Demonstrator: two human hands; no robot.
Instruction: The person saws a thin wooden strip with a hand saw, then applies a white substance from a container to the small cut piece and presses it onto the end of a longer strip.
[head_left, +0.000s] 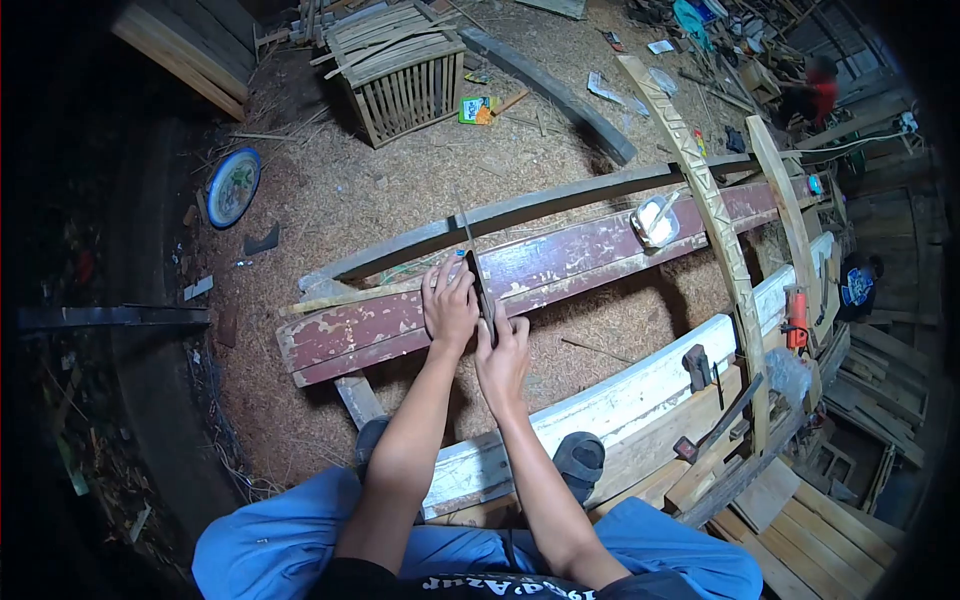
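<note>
My right hand (503,352) is closed around the near end of a handsaw (474,255), seen almost edge-on. Its narrow blade points away from me, across the maroon plank (370,325) with peeling paint. Just left of the blade, my left hand (451,303) rests on the plank, fingers bent over the end of a pale wooden strip (370,294) along the far edge. A small blue object (461,254) shows by the left fingertips; its kind is unclear. The saw's handle is mostly hidden by my right hand.
A plastic tub (655,221) sits on the plank. Notched curved timber (715,205) crosses it at right. Nearer me lies a white-painted beam (640,370), with an orange power tool (796,320) beyond. A slatted crate (400,75) and a basin (234,187) stand on the shavings-covered ground.
</note>
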